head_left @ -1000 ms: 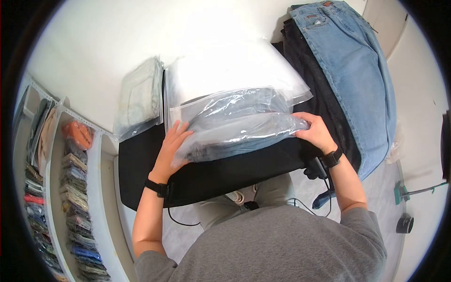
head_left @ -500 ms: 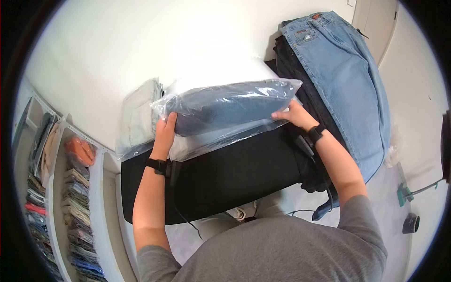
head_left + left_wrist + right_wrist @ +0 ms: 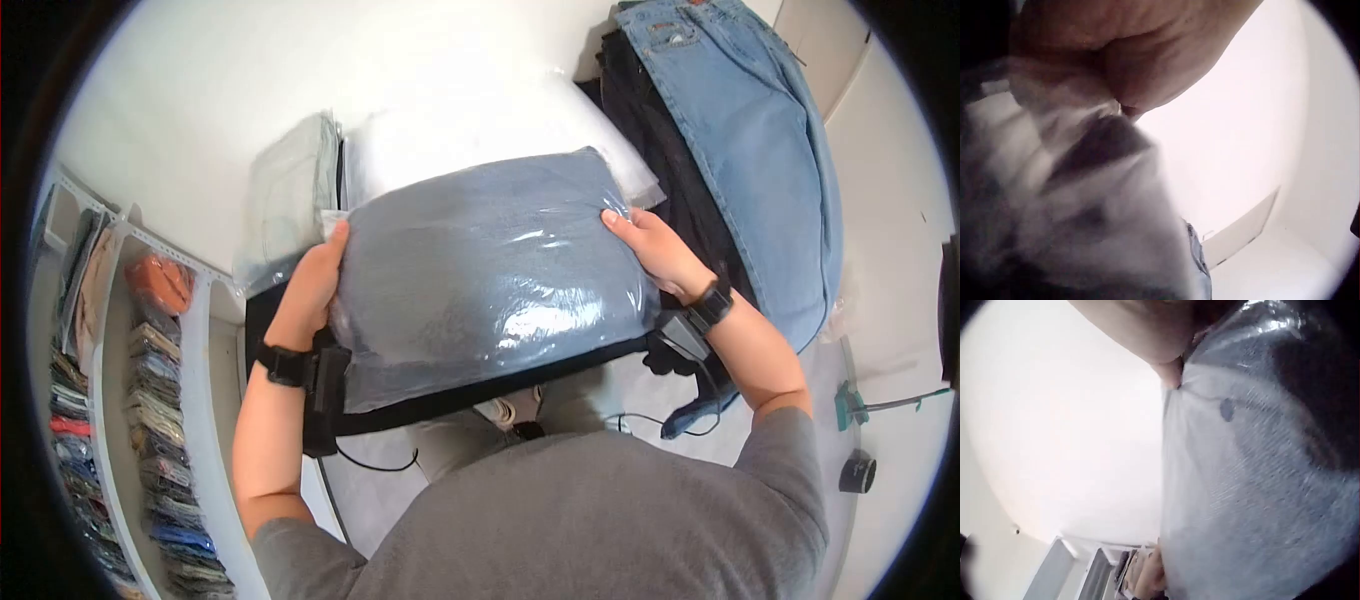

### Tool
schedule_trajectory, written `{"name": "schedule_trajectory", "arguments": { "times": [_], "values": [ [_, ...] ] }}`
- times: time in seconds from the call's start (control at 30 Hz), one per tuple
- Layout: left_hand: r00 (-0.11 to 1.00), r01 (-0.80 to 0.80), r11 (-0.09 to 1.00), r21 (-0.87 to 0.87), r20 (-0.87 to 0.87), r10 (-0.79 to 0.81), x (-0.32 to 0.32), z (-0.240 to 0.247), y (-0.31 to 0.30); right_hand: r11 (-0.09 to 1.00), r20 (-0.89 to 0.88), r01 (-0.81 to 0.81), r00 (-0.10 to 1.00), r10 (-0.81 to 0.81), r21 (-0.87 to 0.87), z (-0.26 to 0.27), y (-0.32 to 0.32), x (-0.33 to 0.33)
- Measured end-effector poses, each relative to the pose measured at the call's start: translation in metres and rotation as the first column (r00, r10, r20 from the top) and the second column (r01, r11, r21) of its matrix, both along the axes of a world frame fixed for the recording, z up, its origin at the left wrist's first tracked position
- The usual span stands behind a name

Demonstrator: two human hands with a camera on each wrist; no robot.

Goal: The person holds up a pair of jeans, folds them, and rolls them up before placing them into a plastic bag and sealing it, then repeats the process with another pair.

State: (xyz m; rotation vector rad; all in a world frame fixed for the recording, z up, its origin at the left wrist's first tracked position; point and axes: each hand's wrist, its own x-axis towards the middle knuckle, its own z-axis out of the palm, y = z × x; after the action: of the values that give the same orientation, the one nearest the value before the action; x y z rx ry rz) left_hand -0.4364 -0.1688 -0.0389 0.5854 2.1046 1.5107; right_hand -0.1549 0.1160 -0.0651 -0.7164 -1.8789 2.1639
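Note:
A clear plastic bag point(image 3: 490, 270) with folded blue-grey denim inside is held up between both hands in the head view, its broad face turned up and shining. My left hand point(image 3: 315, 285) grips its left edge, thumb on the near face and fingers behind. At the right edge my right hand point(image 3: 660, 250) pinches the plastic, thumb on top. In the right wrist view the plastic point(image 3: 1210, 481) is pulled taut from the fingertips, with a small dark oval on it. The left wrist view shows the bag blurred below the hand point(image 3: 1147, 56).
White plastic bags point(image 3: 450, 135) lie behind on the black-covered table point(image 3: 400, 415). A bagged pale garment point(image 3: 290, 190) sits at the left. Light blue jeans point(image 3: 750, 170) drape over dark ones point(image 3: 645, 110) at the right. Shelves point(image 3: 215, 400) with packed clothes stand left.
The bagged denim was lower on the pile, then lifted and tilted; now its broad face shows, nearer the body. Both hands have shifted to grip its side edges.

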Motion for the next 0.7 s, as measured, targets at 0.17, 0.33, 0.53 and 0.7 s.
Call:
{"name": "schedule_trajectory", "arguments": {
  "times": [0.17,0.33,0.53,0.7],
  "values": [
    [0.886,0.119,0.99,-0.075,0.459,-0.071,0.001,-0.06,-0.037,0.997,0.154,0.072,0.986,-0.067,-0.031,-0.046,0.002,0.018],
    [0.887,0.04,0.999,0.014,0.461,-0.042,0.033,-0.083,-0.081,1.0,0.258,-0.03,0.966,0.028,0.004,-0.034,-0.007,0.062],
    [0.959,0.222,0.975,-0.029,0.187,-0.213,0.066,-0.071,-0.063,0.999,0.156,0.025,0.987,-0.031,0.044,-0.052,-0.02,0.063],
    [0.972,0.098,0.975,-0.199,0.228,-0.052,0.078,-0.056,-0.061,0.987,0.155,0.153,0.975,-0.16,0.058,-0.061,-0.03,0.065]
  ]
}}
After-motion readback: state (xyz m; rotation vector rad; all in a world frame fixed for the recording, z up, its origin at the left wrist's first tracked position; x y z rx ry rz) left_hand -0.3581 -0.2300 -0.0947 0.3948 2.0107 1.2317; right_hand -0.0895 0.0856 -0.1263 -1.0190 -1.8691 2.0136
